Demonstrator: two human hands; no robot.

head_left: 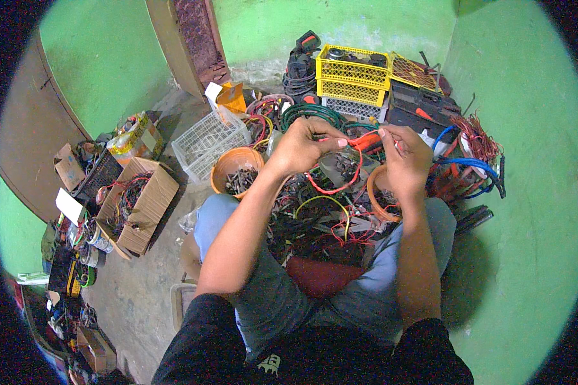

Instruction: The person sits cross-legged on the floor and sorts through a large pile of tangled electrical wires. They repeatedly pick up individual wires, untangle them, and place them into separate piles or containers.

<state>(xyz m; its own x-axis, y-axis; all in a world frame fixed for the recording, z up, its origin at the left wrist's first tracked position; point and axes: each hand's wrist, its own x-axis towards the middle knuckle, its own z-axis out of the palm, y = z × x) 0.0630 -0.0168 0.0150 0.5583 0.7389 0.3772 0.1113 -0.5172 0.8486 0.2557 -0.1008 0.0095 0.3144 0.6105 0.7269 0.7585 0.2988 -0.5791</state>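
A red wire [332, 191] is stretched between my two hands, part of it hanging below them in a loop. My left hand [302, 147] pinches it between thumb and fingers. To the right, my right hand [406, 154] is closed on the same wire near its fingertips. Beneath lies a tangled heap of dark cables, with a yellow-green wire [327, 197] and thin red wires [359, 231] among them. An orange pot [218, 168] holding small dark pieces is left of the heap. Another orange pot [374, 196] stands under my right hand, partly hidden by it.
Yellow crates [353, 91] are stacked by the far wall. A clear plastic basket [202, 144] lies left of the pots. Further left is a cardboard box [149, 208] of wires. Blue cable [472, 163] and copper-coloured wire [478, 138] lie right, near the green wall [533, 256].
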